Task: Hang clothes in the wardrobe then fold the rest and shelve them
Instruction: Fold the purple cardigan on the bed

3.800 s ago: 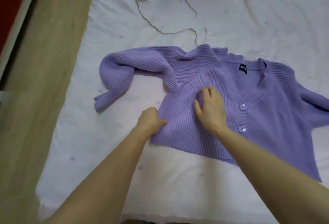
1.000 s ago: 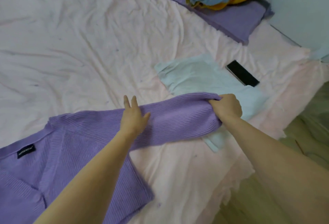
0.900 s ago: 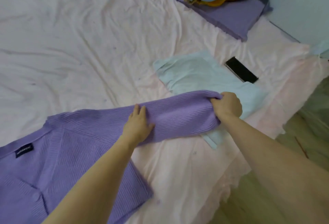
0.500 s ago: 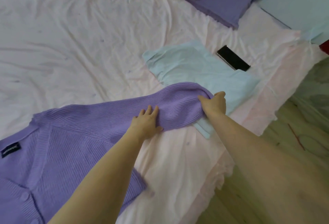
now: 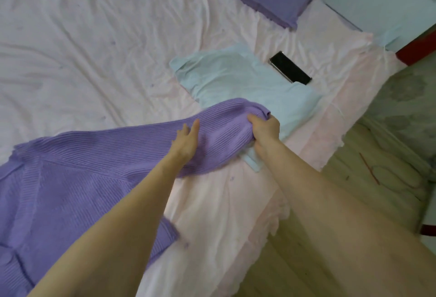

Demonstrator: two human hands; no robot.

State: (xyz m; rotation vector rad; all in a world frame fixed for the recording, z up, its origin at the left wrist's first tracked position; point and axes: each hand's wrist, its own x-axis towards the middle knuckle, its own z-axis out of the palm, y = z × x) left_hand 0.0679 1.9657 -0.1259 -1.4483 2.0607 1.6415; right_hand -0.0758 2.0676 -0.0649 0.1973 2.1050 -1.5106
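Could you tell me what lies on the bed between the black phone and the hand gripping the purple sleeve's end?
In the head view, only the light blue folded garment lies between the phone and the right hand.

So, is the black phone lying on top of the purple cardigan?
No, the phone lies on the pink sheet beside the light blue garment, apart from the cardigan.

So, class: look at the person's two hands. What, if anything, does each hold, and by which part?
The right hand grips the purple cardigan by the cuff end of its sleeve. The left hand holds nothing; it rests flat on the sleeve's middle.
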